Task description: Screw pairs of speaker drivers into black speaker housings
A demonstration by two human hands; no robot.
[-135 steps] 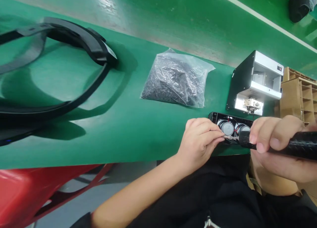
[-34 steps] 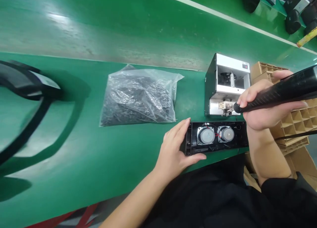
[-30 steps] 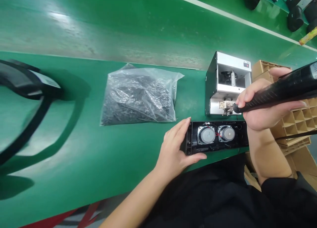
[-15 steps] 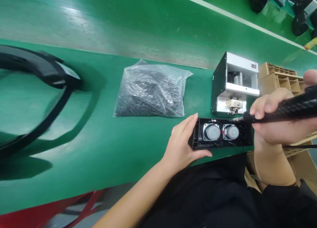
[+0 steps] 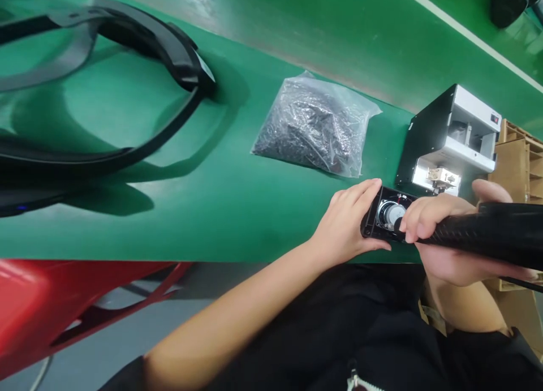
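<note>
Speaker housing (image 5: pixel 376 220) turned endwise, gripped by left hand (image 5: pixel 343 224), near bench edge (image 5: pixel 263 261)

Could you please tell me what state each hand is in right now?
Left hand: closed, holding a black speaker housing.
Right hand: closed, holding a black electric screwdriver.

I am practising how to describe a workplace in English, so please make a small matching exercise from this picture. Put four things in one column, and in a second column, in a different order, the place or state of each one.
Things:
1. Right hand
2. Left hand
3. Clear plastic bag
4. Cardboard compartment tray

Places or states:
A. Holds an open black speaker housing
B. Lies on the green workbench, filled with small dark parts
C. Stands to the right of the white-and-black screw feeder
D. Grips a black electric screwdriver

Right pairs: 1-D, 2-A, 3-B, 4-C
</note>
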